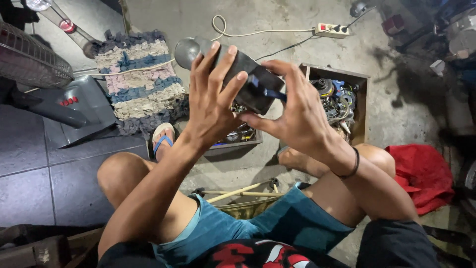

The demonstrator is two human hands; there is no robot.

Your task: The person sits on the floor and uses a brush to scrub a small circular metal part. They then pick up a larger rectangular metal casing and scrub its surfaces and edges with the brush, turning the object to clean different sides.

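Note:
A dark grey device [246, 74] with a rounded metal end [186, 51] is held up in front of me over my lap. My left hand [212, 94] grips its left side, fingers spread over the top. My right hand [296, 115] holds the right end, thumb and fingers pinching a small blue-handled tool [267, 91] against the device's face. A black band sits on my right wrist. What lies under the device is hidden by my hands.
A wooden box [362, 106] of wires and motor parts sits on the concrete floor to the right, another tray [238, 141] below the device. A striped rug [139, 79], a fan [29, 54], a power strip [332, 30] and a red cloth [421, 171] surround me.

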